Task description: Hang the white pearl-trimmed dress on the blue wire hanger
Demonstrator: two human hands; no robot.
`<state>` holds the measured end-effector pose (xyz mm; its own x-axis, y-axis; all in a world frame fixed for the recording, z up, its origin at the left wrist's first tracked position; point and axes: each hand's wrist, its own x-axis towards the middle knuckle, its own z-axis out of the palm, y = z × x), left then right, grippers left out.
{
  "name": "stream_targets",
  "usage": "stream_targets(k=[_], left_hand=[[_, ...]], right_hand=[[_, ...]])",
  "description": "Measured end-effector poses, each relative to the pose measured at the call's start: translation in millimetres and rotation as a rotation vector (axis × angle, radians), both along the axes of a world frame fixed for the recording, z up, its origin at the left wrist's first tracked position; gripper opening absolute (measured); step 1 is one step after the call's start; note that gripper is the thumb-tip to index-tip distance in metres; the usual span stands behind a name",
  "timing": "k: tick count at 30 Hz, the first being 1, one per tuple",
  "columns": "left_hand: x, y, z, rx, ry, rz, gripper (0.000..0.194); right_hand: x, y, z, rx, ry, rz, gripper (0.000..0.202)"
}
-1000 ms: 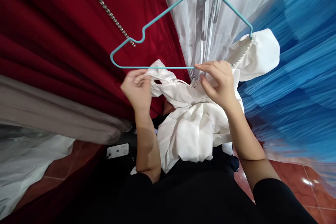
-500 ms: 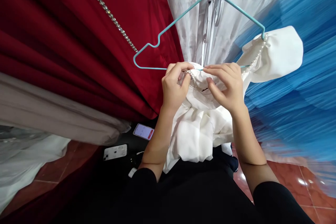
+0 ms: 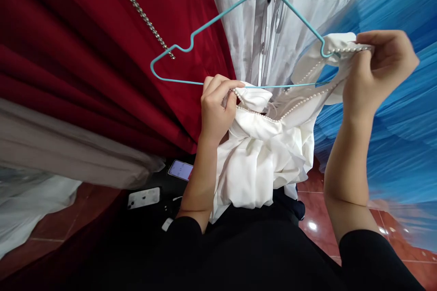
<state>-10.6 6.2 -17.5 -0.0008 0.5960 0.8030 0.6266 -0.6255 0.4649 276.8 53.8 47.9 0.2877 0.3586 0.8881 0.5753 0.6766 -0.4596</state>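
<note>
A white dress [image 3: 254, 163] with a pearl-beaded neckline hangs partly on a light-blue hanger [image 3: 232, 8]. My left hand [image 3: 218, 107] is closed on the dress's beaded edge, just under the hanger's bottom bar. At the right, my right hand [image 3: 384, 66] pinches the beaded shoulder strap and holds it out beyond the hanger's right end. That strap loops around the hanger's right corner. The hanger's left end is bare. The dress's lower part falls in folds in front of my body.
Red drapery [image 3: 102, 54] with a beaded trim [image 3: 139, 11] hangs at the left, and blue tulle [image 3: 403, 145] at the right. White sheer cloth and a metal rack [image 3: 261, 36] stand behind. Two phones, one white [image 3: 144, 198] and one lit [image 3: 180, 170], lie on a black surface.
My right hand has moved from the middle of the neckline out to the right strap, pulling it outward. The hanger has shifted left. My left hand keeps its hold and moved slightly left.
</note>
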Motion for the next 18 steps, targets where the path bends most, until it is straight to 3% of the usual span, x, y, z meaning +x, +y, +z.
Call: stream_targets(k=[3, 6, 8, 11, 12, 14, 18], left_hand=[[-2.3, 1.6, 1.2, -0.003, -0.009, -0.009, 0.026], [-2.8, 3.8, 1.5, -0.022, -0.008, -0.027, 0.027], [-2.5, 5.8, 0.7, -0.031, -0.010, -0.043, 0.027], [0.8, 9.3, -2.0, -0.021, -0.024, -0.073, 0.028], [3.1, 10.2, -3.0, -0.019, -0.028, -0.087, 0.028], [8.9, 10.4, -4.5, -0.021, -0.034, -0.114, 0.030], [20.5, 3.3, -4.3, -0.018, -0.072, -0.101, 0.027]], right_hand=[[15.1, 0.5, -2.5, -0.054, 0.099, -0.069, 0.035], [32.8, -5.7, -20.5, -0.224, 0.137, -0.146, 0.016], [37.8, -18.8, -34.7, -0.383, 0.056, -0.083, 0.009], [27.7, -47.3, -47.6, -0.609, -0.240, 0.169, 0.009], [19.9, -55.5, -48.5, -0.618, -0.361, 0.254, 0.007], [1.0, -64.6, -46.1, -0.482, -0.556, 0.346, 0.006], [-34.2, -51.0, -39.5, -0.194, -0.625, 0.276, 0.006]])
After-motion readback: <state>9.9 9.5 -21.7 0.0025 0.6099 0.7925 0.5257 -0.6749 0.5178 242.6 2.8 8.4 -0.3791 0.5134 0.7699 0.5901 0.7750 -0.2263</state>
